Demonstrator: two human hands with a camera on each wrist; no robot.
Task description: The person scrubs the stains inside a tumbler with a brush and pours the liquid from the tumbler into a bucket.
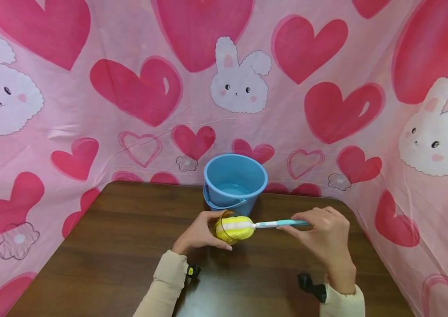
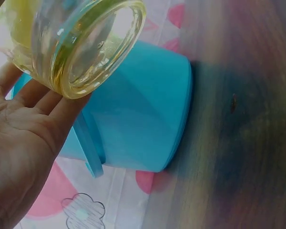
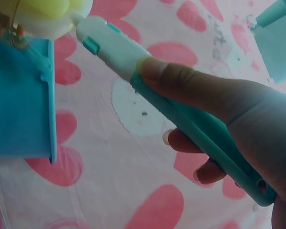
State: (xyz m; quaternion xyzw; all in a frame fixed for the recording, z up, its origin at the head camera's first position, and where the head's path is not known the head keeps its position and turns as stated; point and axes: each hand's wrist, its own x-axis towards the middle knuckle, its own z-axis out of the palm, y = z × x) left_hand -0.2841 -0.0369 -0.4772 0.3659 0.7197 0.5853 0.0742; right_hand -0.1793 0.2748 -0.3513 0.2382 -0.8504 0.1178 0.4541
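Observation:
My left hand (image 1: 204, 231) holds an amber glass cup (image 1: 228, 240) tilted on its side, its mouth turned to the right. In the left wrist view the thick round base of the glass cup (image 2: 97, 52) shows, with fingers under its wall. A sponge brush (image 1: 283, 223) with a yellow and white head has that head partly inside the cup's mouth. My right hand (image 1: 324, 233) grips the brush's teal and white handle (image 3: 181, 114), thumb on top in the right wrist view. How deep the sponge reaches is hard to tell.
Just behind the hands a light blue bucket (image 1: 235, 196) stands on the dark wooden table (image 1: 128, 246), its handle hanging down at the front. Pink cloth (image 1: 192, 101) with hearts and rabbits hangs behind the table and along its sides.

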